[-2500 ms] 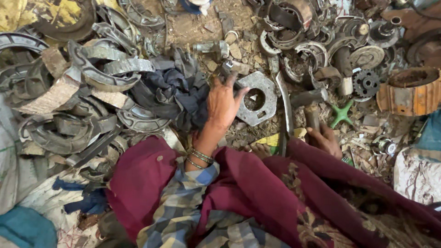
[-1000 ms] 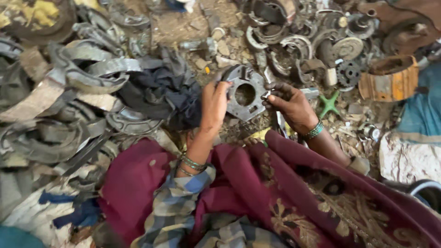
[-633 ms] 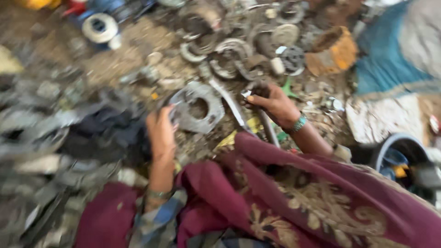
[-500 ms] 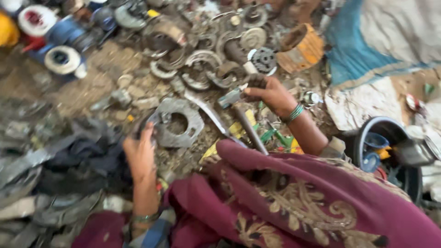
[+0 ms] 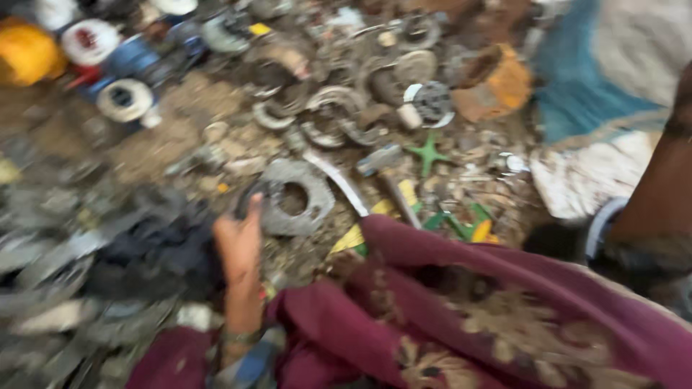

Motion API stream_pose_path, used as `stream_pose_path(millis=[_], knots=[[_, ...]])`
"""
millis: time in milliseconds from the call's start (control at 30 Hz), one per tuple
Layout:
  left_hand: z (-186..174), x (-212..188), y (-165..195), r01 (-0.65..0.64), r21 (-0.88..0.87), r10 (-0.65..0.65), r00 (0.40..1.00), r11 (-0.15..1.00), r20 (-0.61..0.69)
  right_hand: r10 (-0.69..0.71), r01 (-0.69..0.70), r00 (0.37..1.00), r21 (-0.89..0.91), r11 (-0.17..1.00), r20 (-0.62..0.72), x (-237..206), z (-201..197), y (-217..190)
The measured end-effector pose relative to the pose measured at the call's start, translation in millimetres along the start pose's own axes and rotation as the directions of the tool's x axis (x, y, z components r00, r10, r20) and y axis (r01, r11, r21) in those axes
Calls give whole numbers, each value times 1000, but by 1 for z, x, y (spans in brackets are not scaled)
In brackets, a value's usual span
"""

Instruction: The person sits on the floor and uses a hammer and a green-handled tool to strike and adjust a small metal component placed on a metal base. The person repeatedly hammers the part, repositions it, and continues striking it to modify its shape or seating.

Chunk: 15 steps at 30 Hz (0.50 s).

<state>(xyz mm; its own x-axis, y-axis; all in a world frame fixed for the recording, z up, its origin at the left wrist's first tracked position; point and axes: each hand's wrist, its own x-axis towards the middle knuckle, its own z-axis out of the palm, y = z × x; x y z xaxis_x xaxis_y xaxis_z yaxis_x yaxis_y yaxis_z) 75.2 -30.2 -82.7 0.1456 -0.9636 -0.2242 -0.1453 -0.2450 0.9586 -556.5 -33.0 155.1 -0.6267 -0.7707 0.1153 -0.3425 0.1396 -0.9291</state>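
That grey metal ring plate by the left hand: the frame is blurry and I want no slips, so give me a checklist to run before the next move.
1. Left hand at the grey ring plate: ok, fingers reach its left edge.
2. Firm grip on the plate: cannot tell, blurred.
3. Plate lies flat on the ground: ok.
4. Right hand visible: not ok, only a forearm shows at the right edge.
5. Maroon cloth off the plate: ok.

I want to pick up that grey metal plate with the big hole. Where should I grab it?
Probably the near left rim of the grey plate, coming from the left hand side. It lies flat, so fingers could hook through the hole and pinch the rim.
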Motion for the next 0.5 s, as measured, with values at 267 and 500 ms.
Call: stream_pose_path(millis=[267,500], knots=[[11,-2,-12,147,-39,-148,988,988,-51,371,-492,816,195,849,443,-127,166,85],[10,-1,-11,-69,-194,55,996,979,-77,503,-287,605,-421,861,617,-192,212,85]])
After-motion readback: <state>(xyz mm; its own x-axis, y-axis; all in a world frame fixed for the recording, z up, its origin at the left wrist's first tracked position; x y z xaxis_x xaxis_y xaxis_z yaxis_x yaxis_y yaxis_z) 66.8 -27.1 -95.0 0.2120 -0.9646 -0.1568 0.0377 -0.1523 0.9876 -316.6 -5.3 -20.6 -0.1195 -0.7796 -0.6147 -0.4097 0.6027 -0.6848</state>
